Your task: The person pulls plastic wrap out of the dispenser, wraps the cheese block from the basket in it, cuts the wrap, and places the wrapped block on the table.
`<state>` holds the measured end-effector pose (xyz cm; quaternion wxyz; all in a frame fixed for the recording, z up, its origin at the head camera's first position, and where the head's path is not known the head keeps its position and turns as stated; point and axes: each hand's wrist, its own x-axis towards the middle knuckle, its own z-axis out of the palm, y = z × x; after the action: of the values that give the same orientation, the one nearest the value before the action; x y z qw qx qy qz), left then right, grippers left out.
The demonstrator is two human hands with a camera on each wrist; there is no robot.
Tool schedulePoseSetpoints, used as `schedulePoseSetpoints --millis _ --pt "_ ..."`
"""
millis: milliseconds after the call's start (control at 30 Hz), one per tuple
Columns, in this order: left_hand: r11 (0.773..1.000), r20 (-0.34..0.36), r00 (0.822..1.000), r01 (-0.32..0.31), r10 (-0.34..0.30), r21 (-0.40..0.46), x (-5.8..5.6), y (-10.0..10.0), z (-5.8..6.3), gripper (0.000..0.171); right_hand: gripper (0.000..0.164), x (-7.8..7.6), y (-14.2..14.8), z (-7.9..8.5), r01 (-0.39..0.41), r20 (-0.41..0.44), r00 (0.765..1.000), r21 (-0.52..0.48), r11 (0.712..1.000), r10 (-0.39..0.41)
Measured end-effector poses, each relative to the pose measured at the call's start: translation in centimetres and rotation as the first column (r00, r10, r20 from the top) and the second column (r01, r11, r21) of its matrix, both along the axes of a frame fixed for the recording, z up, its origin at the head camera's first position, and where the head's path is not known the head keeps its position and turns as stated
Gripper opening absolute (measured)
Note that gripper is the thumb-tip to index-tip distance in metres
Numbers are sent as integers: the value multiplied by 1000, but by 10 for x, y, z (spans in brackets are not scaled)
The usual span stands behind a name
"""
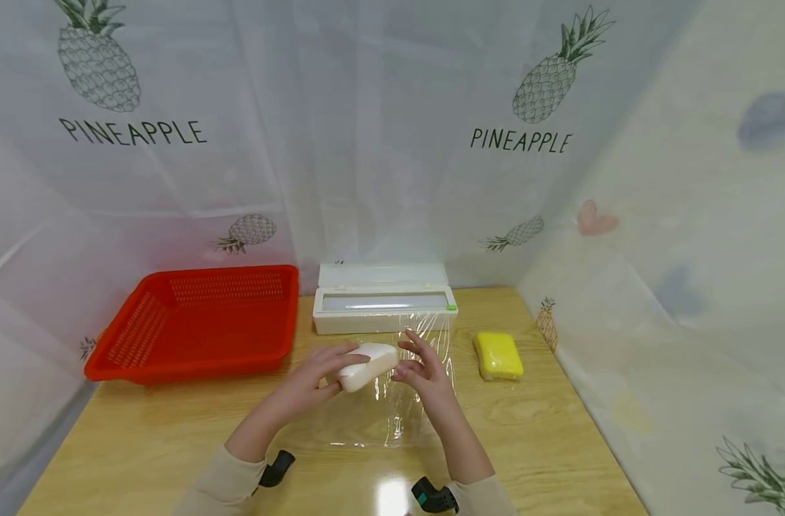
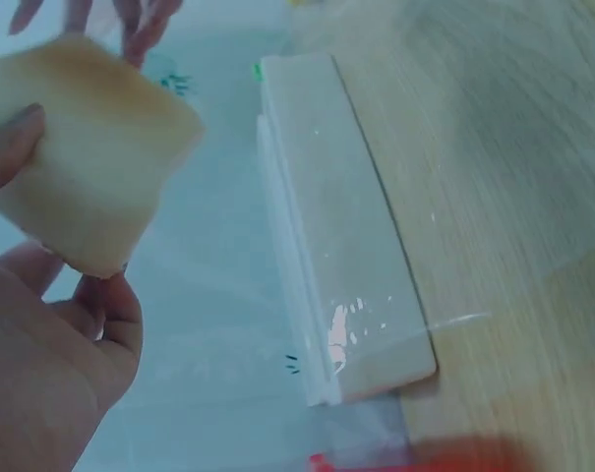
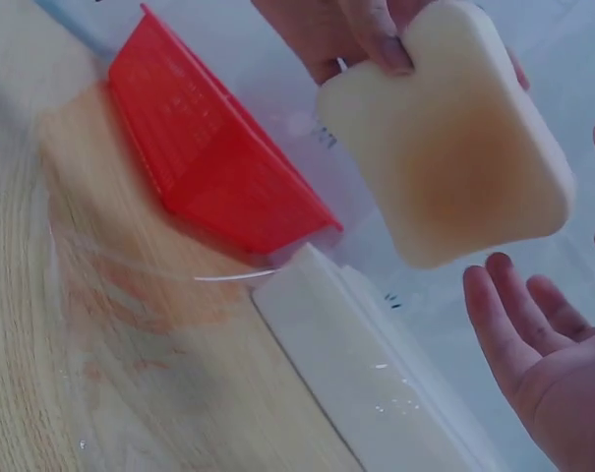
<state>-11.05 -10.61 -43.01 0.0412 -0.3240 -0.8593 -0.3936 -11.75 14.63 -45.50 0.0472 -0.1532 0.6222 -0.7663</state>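
Observation:
A thick white bread slice [image 1: 374, 367], browned in the middle of one face, is tilted above the table in my left hand [image 1: 310, 378]. The left thumb and fingers grip it from opposite faces, as the right wrist view shows on the slice [image 3: 464, 147]. Beside its other end is my right hand [image 1: 431, 383], fingers spread and loosely bent, with nothing in its grasp. Under both hands a sheet of clear cling film [image 1: 360, 419] lies on the table, running out of the white cling film dispenser [image 1: 382, 324], whose lid stands up.
A red plastic basket [image 1: 199, 374] stands at the back left. On the right sits a yellow block [image 1: 498, 356] with a shiny wrapped surface. The wooden table [image 1: 547, 444] meets pineapple-printed curtains [image 1: 367, 143] at the back and sides.

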Motion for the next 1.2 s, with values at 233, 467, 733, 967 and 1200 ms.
schedulePoseSetpoints --millis 233,467,733,967,1200 --pt "999 73 997 41 -41 7 8 2 -8 58 45 8 -3 -10 64 48 997 78 995 -68" --pt "934 205 942 -305 267 188 8 23 -23 66 35 13 -3 -22 253 40 966 41 967 -255" --pt "709 431 829 -540 356 453 14 48 -40 48 34 17 -6 -37 388 49 921 -50 920 -386" --pt "682 552 809 -521 202 514 19 57 -61 52 36 13 -3 -56 379 113 919 9 925 -378" --pt "713 575 765 -573 289 404 14 68 -89 64 35 12 1 -81 330 133 928 149 932 -349"
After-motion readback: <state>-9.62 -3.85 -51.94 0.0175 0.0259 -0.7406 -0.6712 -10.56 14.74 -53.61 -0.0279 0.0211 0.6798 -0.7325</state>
